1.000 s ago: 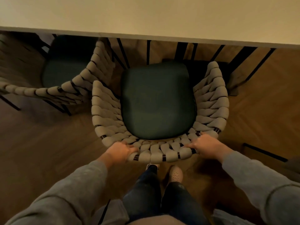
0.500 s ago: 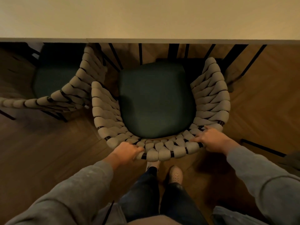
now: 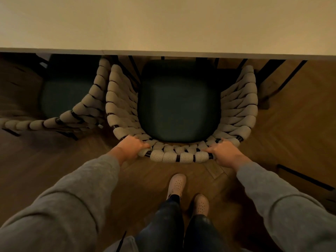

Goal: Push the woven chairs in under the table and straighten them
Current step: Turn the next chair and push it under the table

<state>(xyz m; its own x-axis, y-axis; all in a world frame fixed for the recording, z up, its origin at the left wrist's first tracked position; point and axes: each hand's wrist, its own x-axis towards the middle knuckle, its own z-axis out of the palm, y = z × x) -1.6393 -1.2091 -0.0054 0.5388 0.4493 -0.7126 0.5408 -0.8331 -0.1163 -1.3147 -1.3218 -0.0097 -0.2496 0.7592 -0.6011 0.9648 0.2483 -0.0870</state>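
Seen from above: a woven chair point(image 3: 181, 158) stands straight ahead, the front of its dark seat cushion point(image 3: 179, 102) just under the near edge of the table point(image 3: 163, 24), square to it, with left hand point(image 3: 131, 147) and right hand point(image 3: 224, 153) equally near, fingers curled over the back rim's two ends.

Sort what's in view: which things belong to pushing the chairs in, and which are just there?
Job: held chair, gripped at its back by left hand and right hand; left chair; table.
Just there: floor; shoes; black bar on the floor.
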